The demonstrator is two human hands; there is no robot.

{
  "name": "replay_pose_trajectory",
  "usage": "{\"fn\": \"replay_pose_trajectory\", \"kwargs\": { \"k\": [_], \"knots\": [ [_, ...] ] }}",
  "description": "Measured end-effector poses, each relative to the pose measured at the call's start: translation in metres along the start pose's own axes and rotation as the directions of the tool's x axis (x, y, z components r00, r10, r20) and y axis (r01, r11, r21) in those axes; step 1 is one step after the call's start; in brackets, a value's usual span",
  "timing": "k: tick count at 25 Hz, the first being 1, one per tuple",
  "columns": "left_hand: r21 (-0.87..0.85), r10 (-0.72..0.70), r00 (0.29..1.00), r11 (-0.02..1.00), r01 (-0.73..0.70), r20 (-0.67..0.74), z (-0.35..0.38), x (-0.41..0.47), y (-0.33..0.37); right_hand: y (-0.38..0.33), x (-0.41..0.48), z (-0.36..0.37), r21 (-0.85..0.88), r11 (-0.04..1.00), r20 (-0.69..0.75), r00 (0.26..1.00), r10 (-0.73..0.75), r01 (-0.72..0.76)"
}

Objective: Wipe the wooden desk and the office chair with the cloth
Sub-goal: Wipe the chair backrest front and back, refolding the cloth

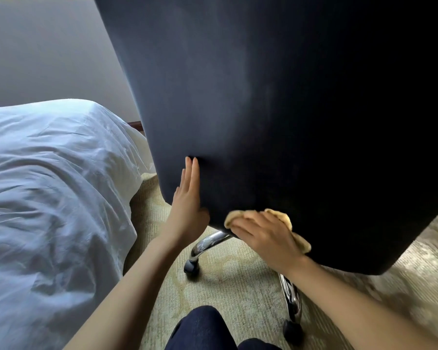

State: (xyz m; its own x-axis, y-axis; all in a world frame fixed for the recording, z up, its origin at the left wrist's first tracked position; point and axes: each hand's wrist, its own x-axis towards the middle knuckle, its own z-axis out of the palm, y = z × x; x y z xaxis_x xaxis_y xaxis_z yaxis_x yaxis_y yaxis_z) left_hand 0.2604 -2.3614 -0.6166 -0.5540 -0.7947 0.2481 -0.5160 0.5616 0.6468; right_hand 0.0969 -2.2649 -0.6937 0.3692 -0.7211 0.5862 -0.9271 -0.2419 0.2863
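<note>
Chair back point(263, 97) | left hand point(187, 198) grip wide, flat against it | right hand point(266, 236) grip wide, pressing cloth point(280, 215)

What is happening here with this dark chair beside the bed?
A person is wiping the back of the office chair. The right hand presses a yellow cloth against the lower edge of the backrest. The left hand lies flat, fingers straight, on the backrest's left side, probably to steady it. The chair stands on patterned carpet, next to a bed with white bedding.
</note>
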Motion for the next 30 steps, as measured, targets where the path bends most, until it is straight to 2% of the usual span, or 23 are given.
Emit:
{"fn": "replay_pose_trajectory", "kwargs": {
  "k": [3, 8, 12, 15, 17, 20, 22, 24, 27, 30],
  "knots": [
    [-0.037, 0.036, 0.999, 0.999, -0.036, -0.017, 0.011, -0.006, 0.011, 0.012, -0.041, -0.008, -0.023, 0.995, 0.058, 0.994, -0.097, 0.099],
    [-0.089, 0.058, 0.997, 0.994, -0.063, -0.054, 0.027, -0.004, 0.025, 0.064, -0.079, -0.061, -0.173, 0.947, 0.113, 0.961, -0.253, 0.270],
    [-0.078, 0.067, 0.995, 0.994, -0.072, -0.069, 0.036, -0.003, 0.031, 0.096, -0.042, -0.108, -0.319, 0.901, 0.032, 0.953, -0.302, 0.296],
    [-0.076, 0.061, 0.996, 0.995, -0.066, -0.072, 0.036, -0.003, 0.032, 0.102, 0.006, -0.133, -0.414, 0.885, -0.142, 0.946, -0.291, 0.210],
    [-0.071, 0.072, 0.995, 0.995, -0.076, -0.066, 0.033, -0.004, 0.032, 0.102, 0.041, -0.142, -0.446, 0.889, -0.302, 0.917, -0.261, 0.106],
    [-0.057, 0.072, 0.996, 0.996, -0.075, -0.046, 0.028, -0.005, 0.029, 0.093, 0.091, -0.138, -0.323, 0.937, -0.550, 0.832, -0.073, -0.131],
    [-0.055, 0.070, 0.997, 0.996, -0.072, -0.033, 0.027, -0.005, 0.028, 0.077, 0.104, -0.122, -0.178, 0.952, -0.636, 0.767, 0.082, -0.249],
    [-0.052, 0.063, 0.997, 0.997, -0.065, -0.032, 0.026, -0.005, 0.027, 0.060, 0.094, -0.098, -0.125, 0.960, -0.598, 0.791, 0.128, -0.250],
    [-0.046, 0.057, 0.998, 0.997, -0.058, -0.021, 0.026, -0.006, 0.027, 0.039, 0.047, -0.060, -0.152, 0.979, -0.412, 0.909, 0.061, -0.135],
    [-0.030, 0.063, 0.998, 0.998, -0.063, 0.002, 0.023, -0.006, 0.026, 0.029, -0.009, -0.031, -0.113, 0.993, -0.215, 0.977, -0.003, -0.022]
  ]
}}
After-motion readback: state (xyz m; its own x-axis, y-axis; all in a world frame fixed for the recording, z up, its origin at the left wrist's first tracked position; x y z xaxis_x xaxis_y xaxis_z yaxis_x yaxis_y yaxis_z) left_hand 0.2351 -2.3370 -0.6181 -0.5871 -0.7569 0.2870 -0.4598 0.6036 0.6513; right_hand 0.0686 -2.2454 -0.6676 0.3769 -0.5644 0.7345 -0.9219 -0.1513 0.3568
